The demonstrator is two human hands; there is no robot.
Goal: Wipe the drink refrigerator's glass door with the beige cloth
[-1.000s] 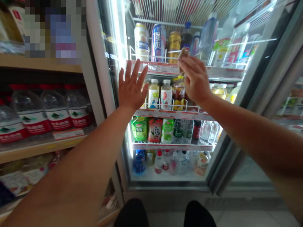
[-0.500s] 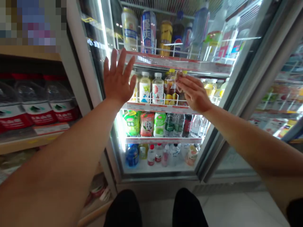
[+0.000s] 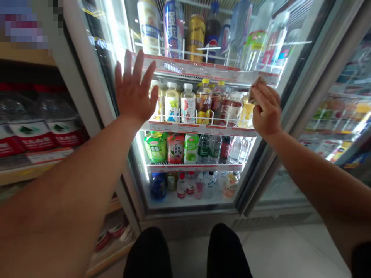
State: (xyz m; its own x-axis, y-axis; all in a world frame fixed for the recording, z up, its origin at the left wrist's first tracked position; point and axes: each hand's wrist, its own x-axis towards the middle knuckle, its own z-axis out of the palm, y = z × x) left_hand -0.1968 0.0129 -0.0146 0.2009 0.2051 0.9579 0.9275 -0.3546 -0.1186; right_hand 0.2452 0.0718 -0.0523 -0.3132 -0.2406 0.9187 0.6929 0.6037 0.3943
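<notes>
A closed glass door of a drinks fridge fills the middle of the view. On its left side my left hand lies with fingers spread, holding nothing. Near the right edge of the glass, my right hand is closed on a crumpled brownish cloth, pressed against the pane as far as I can see. Behind the glass stand bottles, among them a white-capped tea bottle and a yellow-capped bottle. Part of the cloth is hidden under my fingers.
Metal door frames run along the right, with another glass-fronted fridge beyond. Large red-labelled water bottles stand on a shelf at left. My knees are below, above a tiled floor.
My right hand has slid the cloth rightward across the glass, from the middle toward the right edge. My left hand stays spread at the left side. The view has shifted slightly.
</notes>
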